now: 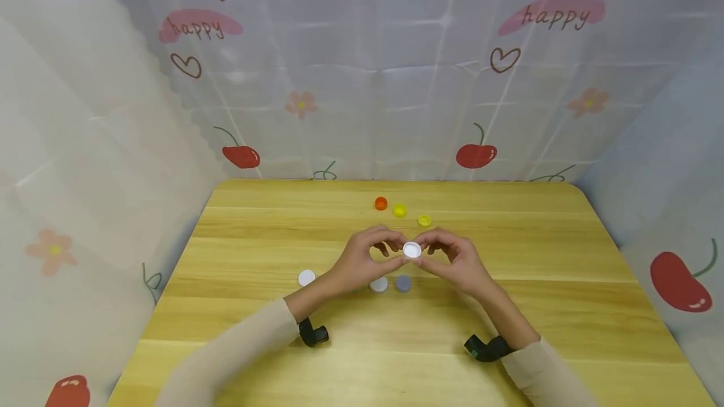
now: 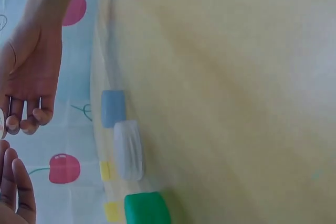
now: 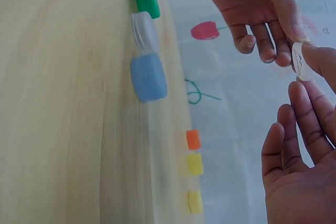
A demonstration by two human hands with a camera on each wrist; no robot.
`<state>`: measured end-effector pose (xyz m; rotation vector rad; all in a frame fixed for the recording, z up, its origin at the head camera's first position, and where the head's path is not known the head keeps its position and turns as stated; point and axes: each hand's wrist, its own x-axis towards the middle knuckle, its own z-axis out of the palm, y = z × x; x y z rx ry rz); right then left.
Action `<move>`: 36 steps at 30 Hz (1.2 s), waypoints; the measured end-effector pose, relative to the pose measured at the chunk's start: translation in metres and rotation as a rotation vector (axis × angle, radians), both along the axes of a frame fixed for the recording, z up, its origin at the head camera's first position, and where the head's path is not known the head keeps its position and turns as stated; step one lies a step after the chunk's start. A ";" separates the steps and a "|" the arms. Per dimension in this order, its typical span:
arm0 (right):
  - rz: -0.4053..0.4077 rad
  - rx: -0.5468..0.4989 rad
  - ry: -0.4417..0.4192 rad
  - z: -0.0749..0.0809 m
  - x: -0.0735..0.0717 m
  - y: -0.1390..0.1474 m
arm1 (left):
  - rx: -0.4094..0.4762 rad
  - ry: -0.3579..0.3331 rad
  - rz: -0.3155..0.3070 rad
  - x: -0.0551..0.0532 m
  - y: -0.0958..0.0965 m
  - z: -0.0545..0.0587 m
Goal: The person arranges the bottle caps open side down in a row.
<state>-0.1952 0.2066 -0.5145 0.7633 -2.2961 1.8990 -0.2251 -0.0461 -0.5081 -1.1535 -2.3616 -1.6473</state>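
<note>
A small white bottle cap (image 1: pixel 411 250) is held up over the table between both hands, its hollow side facing the head camera. My left hand (image 1: pixel 357 261) pinches its left edge with thumb and forefinger. On the opposite edge, my right hand (image 1: pixel 462 264) pinches it likewise. A printed mark shows on the outer face of the cap (image 3: pixel 301 62) in the right wrist view. Below the hands lie a white cap (image 1: pixel 379 284) and a blue-grey cap (image 1: pixel 403 283). The green cap (image 3: pixel 148 3) is mostly hidden by the left arm in the head view.
Another white cap (image 1: pixel 307 277) lies left of the left forearm. Farther back on the wooden table (image 1: pixel 271 206) are an orange-red cap (image 1: pixel 381 203), a yellow cap (image 1: pixel 400 210) and a second yellow cap (image 1: pixel 424 221). A printed curtain (image 1: pixel 373 118) hangs behind.
</note>
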 end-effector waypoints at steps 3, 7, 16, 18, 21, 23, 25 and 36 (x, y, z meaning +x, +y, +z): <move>0.005 0.008 0.005 0.001 0.004 -0.003 | 0.026 -0.032 0.008 0.007 -0.003 -0.003; -0.002 0.022 0.014 0.001 0.005 -0.006 | 0.050 -0.064 0.019 0.012 -0.005 -0.007; 0.007 0.055 0.087 0.000 0.006 -0.009 | 0.151 -0.558 -0.040 0.012 -0.010 -0.005; 0.008 0.057 0.122 0.000 0.006 -0.009 | 0.180 -0.718 -0.063 0.010 -0.010 -0.004; 0.009 0.065 0.161 0.000 0.007 -0.009 | 0.196 -0.895 -0.107 0.008 -0.010 -0.004; 0.008 0.073 0.175 0.000 0.007 -0.009 | 0.209 -0.958 -0.147 0.008 -0.010 -0.004; 0.010 0.080 0.182 0.000 0.008 -0.010 | 0.210 -0.984 -0.170 0.008 -0.011 -0.004; 0.013 0.120 0.178 -0.003 0.011 -0.010 | 0.137 -0.901 -0.152 0.009 -0.016 -0.005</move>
